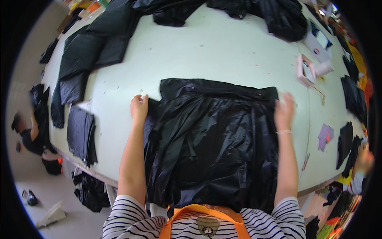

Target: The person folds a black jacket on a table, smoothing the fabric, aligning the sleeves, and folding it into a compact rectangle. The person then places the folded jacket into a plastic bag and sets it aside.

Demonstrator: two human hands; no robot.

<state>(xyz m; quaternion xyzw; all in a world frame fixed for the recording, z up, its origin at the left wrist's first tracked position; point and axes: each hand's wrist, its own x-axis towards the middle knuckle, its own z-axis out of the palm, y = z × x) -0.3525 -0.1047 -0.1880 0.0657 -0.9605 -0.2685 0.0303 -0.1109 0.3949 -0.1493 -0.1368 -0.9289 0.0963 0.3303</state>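
A shiny black garment [207,139] lies spread in front of me, its near end hanging at the table edge against my body. A flat band [219,88] runs along its far edge, and creases fan down from there. My left hand [139,108] is raised just beyond the garment's left side, with its fingers loosely bent, thumb apart, and nothing visible between them. At the far right corner of the band is my right hand [284,108], smeared by motion. Whether its fingers grip or only touch the cloth cannot be made out.
On the white table [183,51], a folded black stack [80,133] lies left, with black garments [95,47] beyond. At right are a pink box [305,71], a purple scrap [325,136] and a thin pen-like tool [305,162]. Another person [32,133] works at far left.
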